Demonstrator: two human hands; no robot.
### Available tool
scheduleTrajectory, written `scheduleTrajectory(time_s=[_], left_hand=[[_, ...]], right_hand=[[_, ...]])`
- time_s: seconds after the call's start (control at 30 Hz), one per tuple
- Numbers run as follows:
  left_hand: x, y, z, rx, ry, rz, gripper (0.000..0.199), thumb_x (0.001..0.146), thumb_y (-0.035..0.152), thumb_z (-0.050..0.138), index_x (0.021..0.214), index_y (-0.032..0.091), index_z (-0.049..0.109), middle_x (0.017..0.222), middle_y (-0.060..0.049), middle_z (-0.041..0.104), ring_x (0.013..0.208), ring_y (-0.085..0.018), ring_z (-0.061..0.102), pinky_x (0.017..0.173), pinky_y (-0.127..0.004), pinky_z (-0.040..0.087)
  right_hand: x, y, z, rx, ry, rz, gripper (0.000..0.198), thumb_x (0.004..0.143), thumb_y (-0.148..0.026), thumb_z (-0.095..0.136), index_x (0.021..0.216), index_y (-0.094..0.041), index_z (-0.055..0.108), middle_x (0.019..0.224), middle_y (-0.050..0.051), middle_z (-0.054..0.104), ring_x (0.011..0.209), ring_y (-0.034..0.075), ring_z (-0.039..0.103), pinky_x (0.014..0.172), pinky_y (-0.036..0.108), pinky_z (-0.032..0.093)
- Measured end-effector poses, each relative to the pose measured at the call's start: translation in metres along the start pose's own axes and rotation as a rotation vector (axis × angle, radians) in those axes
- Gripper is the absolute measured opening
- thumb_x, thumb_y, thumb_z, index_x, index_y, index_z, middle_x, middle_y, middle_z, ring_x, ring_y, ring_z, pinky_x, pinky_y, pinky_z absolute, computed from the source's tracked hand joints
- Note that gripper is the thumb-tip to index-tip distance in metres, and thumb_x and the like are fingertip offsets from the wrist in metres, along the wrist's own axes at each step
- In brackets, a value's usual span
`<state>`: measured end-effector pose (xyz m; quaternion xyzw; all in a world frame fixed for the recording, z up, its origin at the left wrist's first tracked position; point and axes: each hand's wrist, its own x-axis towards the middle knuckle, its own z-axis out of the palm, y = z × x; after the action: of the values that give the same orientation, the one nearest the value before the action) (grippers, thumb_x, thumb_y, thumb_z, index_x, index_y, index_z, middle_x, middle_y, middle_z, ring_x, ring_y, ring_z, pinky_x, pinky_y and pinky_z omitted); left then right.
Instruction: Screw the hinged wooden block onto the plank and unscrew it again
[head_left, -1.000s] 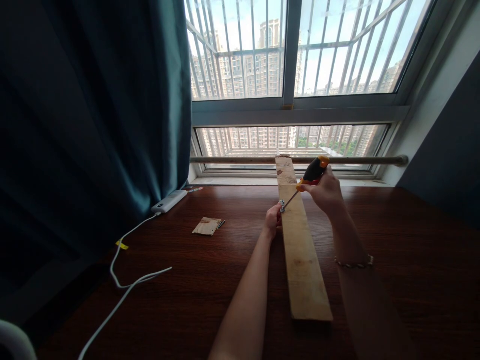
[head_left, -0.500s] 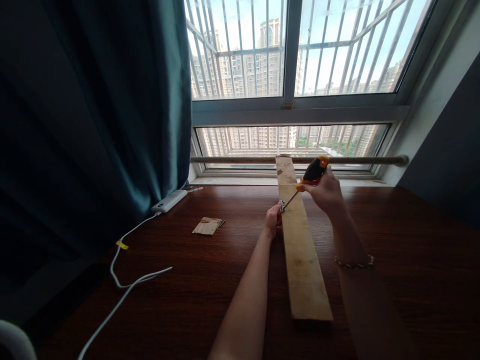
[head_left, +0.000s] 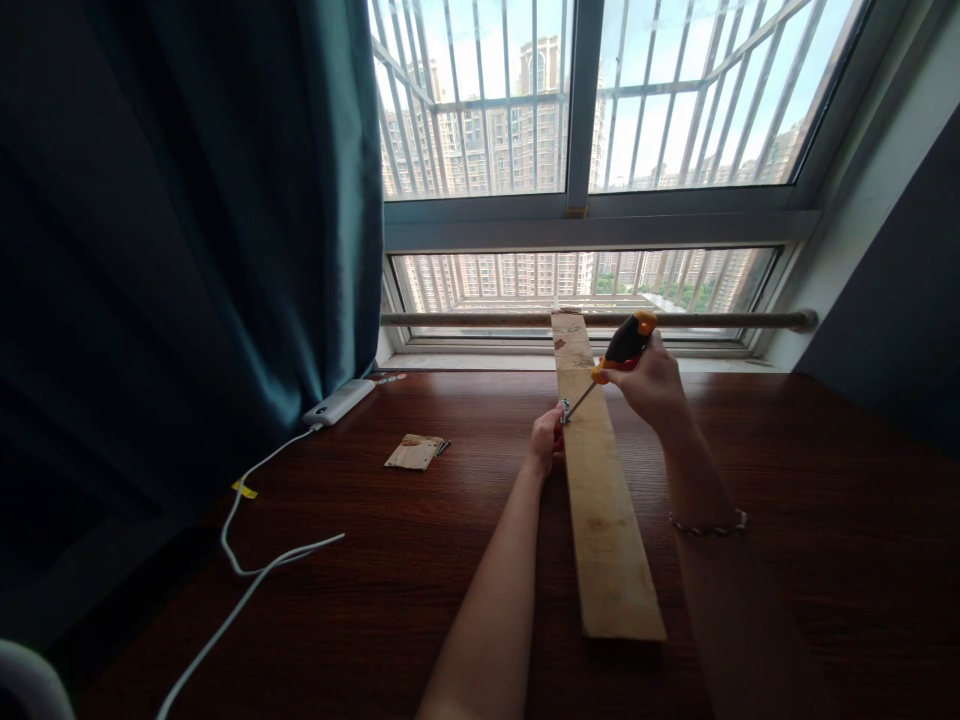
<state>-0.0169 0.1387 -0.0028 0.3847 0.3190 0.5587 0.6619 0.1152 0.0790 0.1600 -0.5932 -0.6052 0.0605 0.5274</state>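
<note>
A long wooden board (head_left: 609, 520) runs away from me, its far end raised to the rail at the window. My right hand (head_left: 651, 382) is closed around the black and yellow handle of a screwdriver (head_left: 628, 340), tilted so its shaft points down to the left. The tip meets a small metal piece (head_left: 565, 409) at the board's left edge; its exact kind is too small to tell. My left hand (head_left: 546, 437) pinches that piece against the board, with some fingers hidden beside the edge.
On the dark wooden surface (head_left: 465, 540) lies a small wood scrap (head_left: 414, 452) with screws or nails (head_left: 443, 447) at its right. Further left are a white power strip (head_left: 339, 403) and a white cable (head_left: 232, 525). A metal rail (head_left: 465, 320) crosses before the window; a curtain (head_left: 315, 200) hangs left.
The screwdriver handle has shifted very slightly to the left in my right hand. Everything else looks the same.
</note>
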Motion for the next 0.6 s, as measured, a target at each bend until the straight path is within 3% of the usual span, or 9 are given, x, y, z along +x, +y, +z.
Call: scheduleTrajectory(time_s=[0.2,0.4,0.5,0.6], left_hand=[[-0.001,0.001,0.001,0.013,0.005,-0.032,0.041,0.067,0.053,0.061,0.069,0.014,0.053,0.044,0.004,0.040,0.032,-0.002,0.024,0.036,-0.020,0.007],[0.000,0.001,0.001,0.016,0.022,-0.002,0.040,0.066,0.052,0.063,0.069,0.014,0.052,0.044,0.005,0.039,0.033,-0.002,0.025,0.037,-0.020,0.007],[0.000,0.001,0.001,0.010,0.022,0.019,0.040,0.066,0.051,0.063,0.067,0.013,0.051,0.045,0.005,0.038,0.034,-0.002,0.025,0.036,-0.020,0.008],[0.000,0.001,0.002,0.003,0.019,0.033,0.040,0.065,0.051,0.064,0.067,0.013,0.052,0.046,0.005,0.038,0.034,-0.002,0.025,0.036,-0.020,0.008]], right_hand=[[-0.001,0.001,0.003,-0.003,-0.005,-0.052,0.047,0.056,-0.031,0.070,0.094,-0.017,0.047,0.075,0.005,0.062,0.066,0.022,0.060,0.060,0.032,0.046],[-0.003,-0.004,0.013,-0.106,0.115,-0.100,0.044,0.057,-0.044,0.069,0.087,-0.018,0.048,0.069,0.004,0.061,0.065,0.023,0.059,0.059,0.033,0.044],[-0.004,-0.006,0.015,-0.005,0.104,-0.093,0.046,0.057,-0.045,0.069,0.088,-0.019,0.047,0.070,0.004,0.062,0.062,0.021,0.058,0.059,0.033,0.045],[-0.002,-0.004,0.016,0.203,0.009,-0.071,0.048,0.060,-0.041,0.068,0.094,-0.019,0.043,0.074,0.004,0.064,0.061,0.018,0.058,0.058,0.031,0.046]])
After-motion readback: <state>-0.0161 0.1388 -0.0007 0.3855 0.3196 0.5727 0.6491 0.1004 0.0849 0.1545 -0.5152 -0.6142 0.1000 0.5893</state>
